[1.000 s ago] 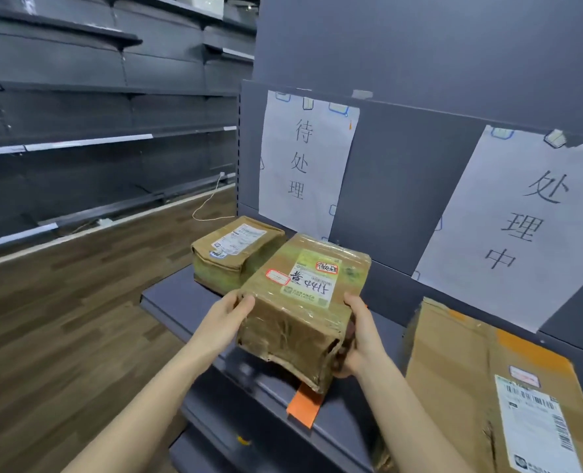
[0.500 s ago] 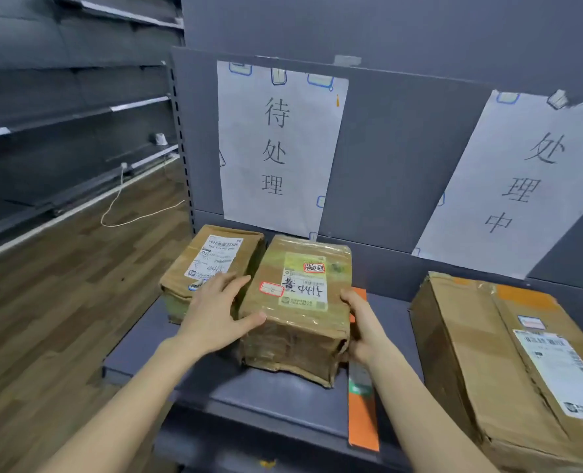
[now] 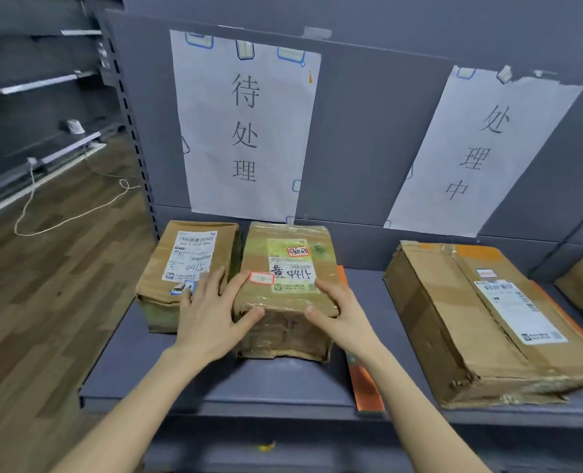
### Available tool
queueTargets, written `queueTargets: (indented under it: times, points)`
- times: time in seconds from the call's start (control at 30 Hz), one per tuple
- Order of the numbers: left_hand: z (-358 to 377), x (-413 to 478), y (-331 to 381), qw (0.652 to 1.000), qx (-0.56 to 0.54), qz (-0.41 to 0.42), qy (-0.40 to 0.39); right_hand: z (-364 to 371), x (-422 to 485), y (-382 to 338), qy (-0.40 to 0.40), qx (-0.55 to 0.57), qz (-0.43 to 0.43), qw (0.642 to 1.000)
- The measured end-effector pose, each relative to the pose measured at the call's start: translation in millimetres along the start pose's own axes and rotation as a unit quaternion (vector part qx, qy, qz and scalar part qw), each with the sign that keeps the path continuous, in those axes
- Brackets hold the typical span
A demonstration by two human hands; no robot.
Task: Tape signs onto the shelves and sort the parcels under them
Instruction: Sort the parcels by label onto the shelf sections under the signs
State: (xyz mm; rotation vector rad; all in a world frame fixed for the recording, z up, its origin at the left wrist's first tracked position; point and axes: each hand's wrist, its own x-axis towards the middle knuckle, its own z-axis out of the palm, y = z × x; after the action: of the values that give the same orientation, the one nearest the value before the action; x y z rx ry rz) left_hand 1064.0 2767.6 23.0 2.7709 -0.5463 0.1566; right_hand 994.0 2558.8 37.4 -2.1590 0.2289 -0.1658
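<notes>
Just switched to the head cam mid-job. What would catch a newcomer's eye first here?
Two white signs hang taped on the grey back panel, the left sign and the right sign. Under the left sign, the left hand and right hand rest on a tape-wrapped parcel standing beside a smaller parcel. A large box lies under the right sign.

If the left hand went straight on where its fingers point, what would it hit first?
Probably the left parcel: the left hand has its fingers over that parcel's near corner, thumb on the taped parcel. Behind stands the sign; depth is unclear.
</notes>
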Motion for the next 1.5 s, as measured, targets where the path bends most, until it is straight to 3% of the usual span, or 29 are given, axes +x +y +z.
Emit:
queueTargets:
  times: [0.33, 0.53, 0.73, 0.97, 1.2, 1.5]
  points:
    - [-15, 9, 6, 0.997, -0.083, 0.006, 0.002, 7, 11, -9, -0.003, -0.045, 0.009, 0.999]
    - [-15, 19, 29, 0.998, -0.01, 0.058, 0.007, 5, 6, -18, 0.01, -0.127, 0.027, 0.991]
    - [-15, 26, 66, 0.988, 0.052, 0.142, -0.005, -37, -17, -8, 0.128, -0.277, 0.018, 0.952]
    - [-1, 36, 153, 0.966, 0.008, 0.253, -0.044, -109, -72, 28, 0.227, -0.346, 0.109, 0.904]
    - [22, 16, 274, 0.924, -0.03, 0.378, -0.055, -177, -152, 81, 0.242, -0.38, 0.248, 0.858]
    - [76, -33, 425, 0.869, -0.048, 0.485, -0.089, -260, -253, 160, 0.253, -0.339, 0.365, 0.829]
